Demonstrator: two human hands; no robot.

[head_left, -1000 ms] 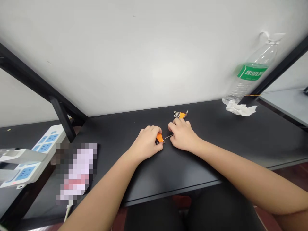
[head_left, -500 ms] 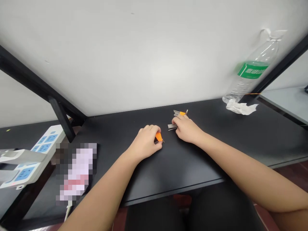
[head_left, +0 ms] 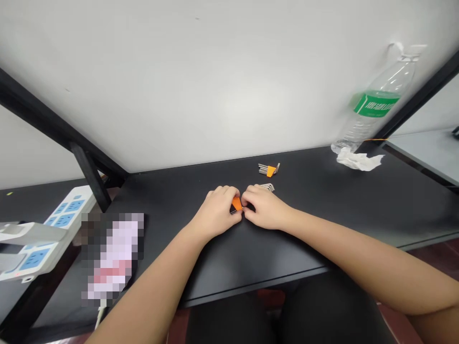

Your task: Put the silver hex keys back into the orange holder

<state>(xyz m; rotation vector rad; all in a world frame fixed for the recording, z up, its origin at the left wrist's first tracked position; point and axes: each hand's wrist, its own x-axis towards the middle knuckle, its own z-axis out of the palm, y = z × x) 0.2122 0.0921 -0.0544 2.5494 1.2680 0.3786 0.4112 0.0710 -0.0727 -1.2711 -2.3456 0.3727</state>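
Observation:
My left hand is closed on an orange hex key holder, gripping it by its upper and lower edges. Thin metal keys show beneath the holder, partly hidden by the palm. My right hand meets the holder's right side, thumb and fingertips pinched at the small bright end of a hex key. Just behind the right hand lie several loose L-shaped hex keys, partly covered by its fingers. Farther back on the black table rests a second hex key set in an orange holder.
A clear bottle with a green label leans by the white wall at the right, a crumpled tissue at its base. To the left are a blurred-out phone-like object with a cable and a white power strip holding plugs.
My right hand has moved left and nearer, from the loose hex keys to the holder in my left hand. The loose keys now show behind it. My left hand has stayed put.

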